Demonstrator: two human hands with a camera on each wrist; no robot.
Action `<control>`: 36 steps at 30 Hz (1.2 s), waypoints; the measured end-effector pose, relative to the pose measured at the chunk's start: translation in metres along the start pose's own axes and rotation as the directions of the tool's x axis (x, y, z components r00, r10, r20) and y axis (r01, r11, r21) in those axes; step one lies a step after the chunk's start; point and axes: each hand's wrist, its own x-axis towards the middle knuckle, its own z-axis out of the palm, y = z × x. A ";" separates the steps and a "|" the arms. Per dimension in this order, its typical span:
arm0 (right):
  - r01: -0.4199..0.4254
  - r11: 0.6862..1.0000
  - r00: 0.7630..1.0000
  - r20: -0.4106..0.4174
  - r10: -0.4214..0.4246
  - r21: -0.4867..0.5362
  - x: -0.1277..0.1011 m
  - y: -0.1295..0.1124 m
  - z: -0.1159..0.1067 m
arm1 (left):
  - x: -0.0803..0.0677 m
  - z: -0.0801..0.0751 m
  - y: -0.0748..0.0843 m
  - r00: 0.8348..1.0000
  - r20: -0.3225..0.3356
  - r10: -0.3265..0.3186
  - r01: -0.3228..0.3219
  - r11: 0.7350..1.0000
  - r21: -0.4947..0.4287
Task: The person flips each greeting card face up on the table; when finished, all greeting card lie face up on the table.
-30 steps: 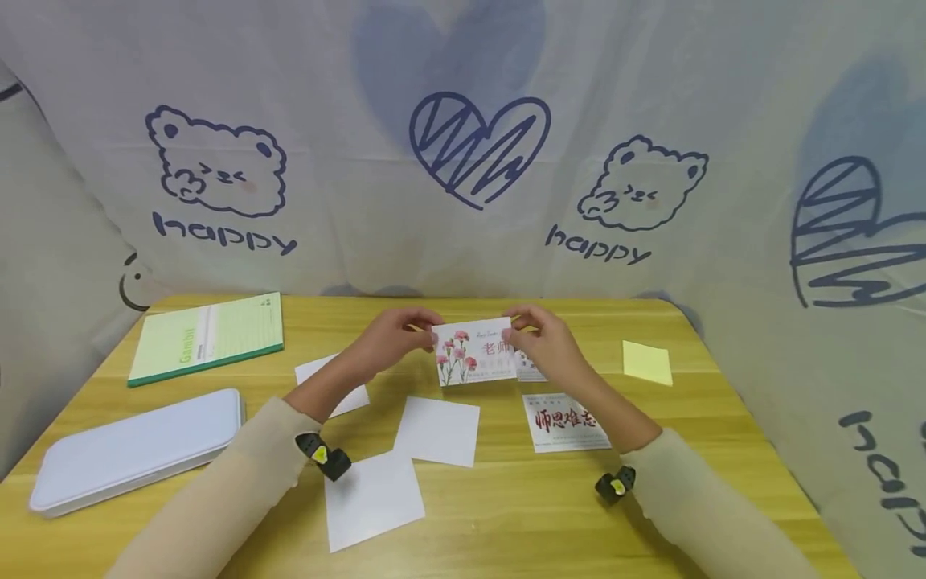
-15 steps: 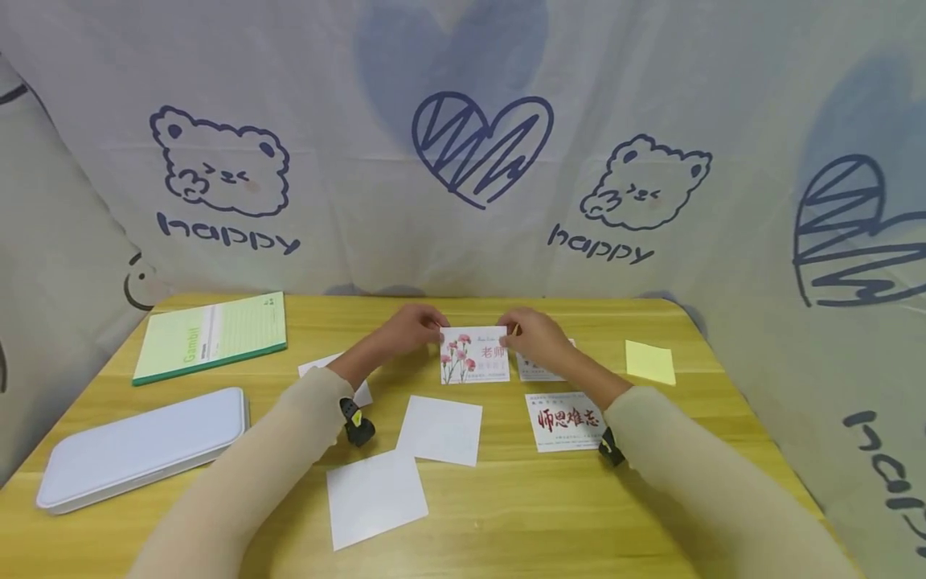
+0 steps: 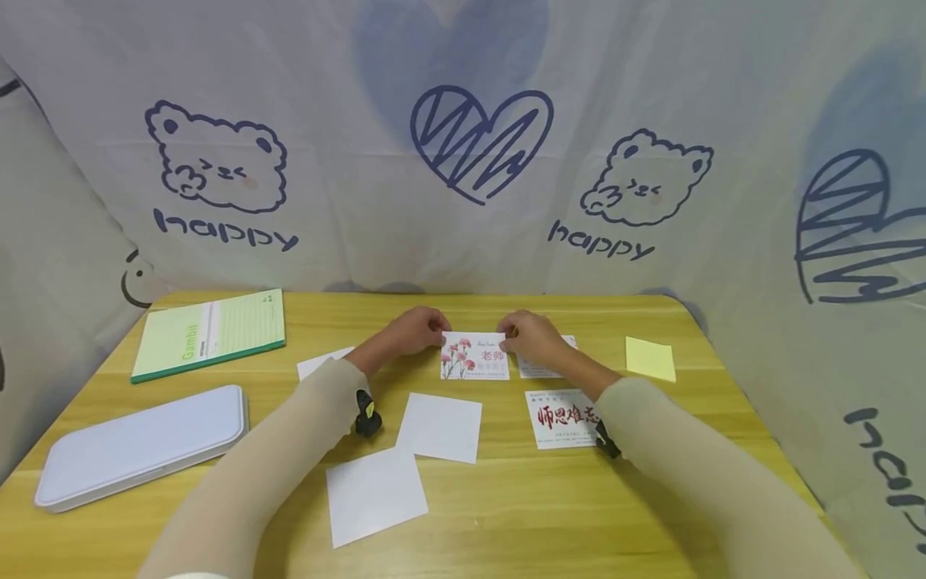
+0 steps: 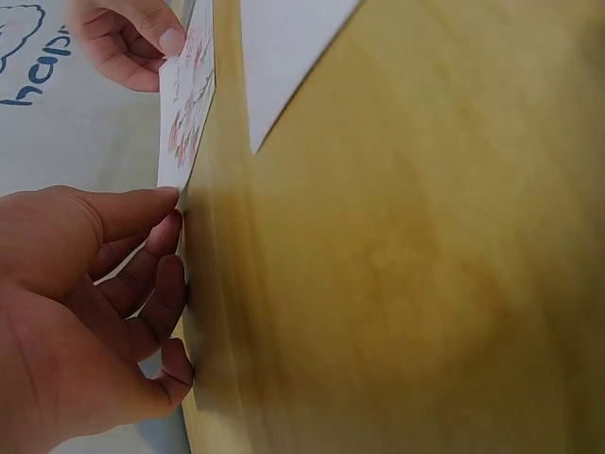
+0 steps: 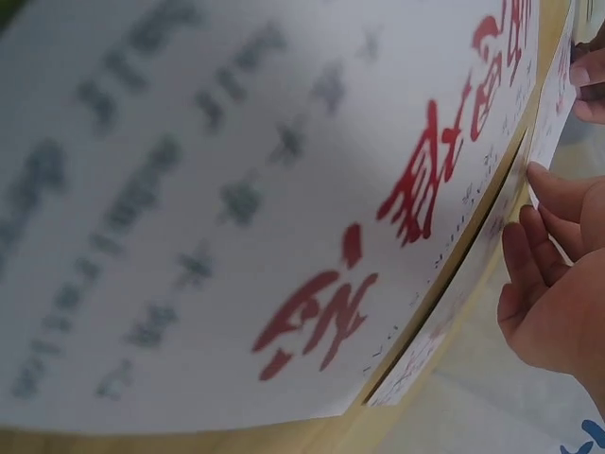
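A white greeting card (image 3: 473,355) printed with pink carnations and red Chinese characters lies at or close over the far middle of the table. My left hand (image 3: 418,331) pinches its left edge between thumb and fingers; in the left wrist view the thumb (image 4: 142,210) is right at the card's corner. At the opposite edge, my right hand (image 3: 534,338) pinches the upper right corner. Partly behind the right hand is another printed card (image 3: 531,370). Nearer me, below the right forearm, lies a card with large red brush characters (image 3: 560,416), its right corner covered by the wrist strap.
Two blank white cards (image 3: 440,428) overlap at the front middle, and another white card (image 3: 321,362) shows behind the left forearm. To the left are a green notebook (image 3: 242,330) and a white case (image 3: 145,446). A yellow sticky note (image 3: 649,359) lies right. A printed cloth (image 3: 347,177) hangs behind.
Both hands have lowered the carnation card toward the table and levelled it, left of the printed card it partly covered. Both forearms have reached further forward.
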 end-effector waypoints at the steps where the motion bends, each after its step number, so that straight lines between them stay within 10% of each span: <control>1: 0.002 1.000 1.000 -0.001 -0.002 -0.012 0.001 0.000 0.000 | 0.000 0.000 0.000 1.000 -0.002 0.001 -0.001 1.000 0.015; 16: 0.068 0.989 0.997 -0.013 -0.071 -0.128 0.002 -0.005 -0.001 | -0.007 0.002 -0.002 0.999 -0.028 -0.018 0.019 0.999 0.048; 26: 0.103 0.994 0.992 -0.085 -0.099 0.048 -0.036 -0.022 -0.020 | -0.047 -0.004 0.003 0.999 -0.038 0.019 -0.020 1.000 -0.004; 36: 0.044 0.968 0.991 0.114 -0.074 0.247 -0.084 -0.045 0.006 | -0.092 -0.008 -0.011 0.994 0.107 0.016 -0.006 0.996 -0.089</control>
